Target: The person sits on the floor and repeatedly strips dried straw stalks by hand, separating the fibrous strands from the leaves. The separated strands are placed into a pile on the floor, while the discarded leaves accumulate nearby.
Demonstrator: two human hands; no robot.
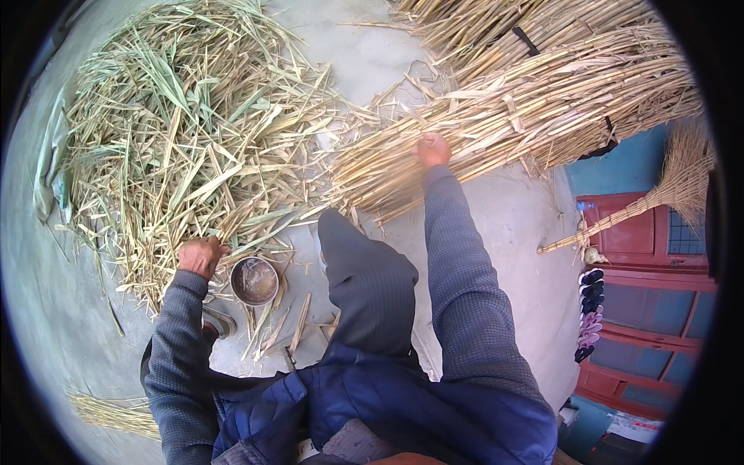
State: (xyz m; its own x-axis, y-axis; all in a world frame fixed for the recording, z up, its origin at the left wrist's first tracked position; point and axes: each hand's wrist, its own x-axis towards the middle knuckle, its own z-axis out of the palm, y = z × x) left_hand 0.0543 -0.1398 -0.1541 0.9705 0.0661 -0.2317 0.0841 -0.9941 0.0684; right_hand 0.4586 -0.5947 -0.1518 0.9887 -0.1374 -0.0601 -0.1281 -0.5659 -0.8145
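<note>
My left hand [201,256] is closed at the near edge of a heap of dry, partly green reed leaves [194,147]. What its fingers hold, if anything, is hidden. Just right of it stands a round metal bowl [254,280] with a brownish inside. With the arm stretched forward, my right hand [434,149] is closed on stalks at the near side of a long bundle of pale reed stalks [527,105]. The stalks below that hand are smeared by motion.
Another reed bundle [473,31] lies behind, bound with a dark tie [525,40]. A straw broom [643,203] leans at the right by red doors [628,232], near a row of shoes [591,314]. More thin stalks [116,415] lie lower left. My bent knee [372,271] rises between my arms.
</note>
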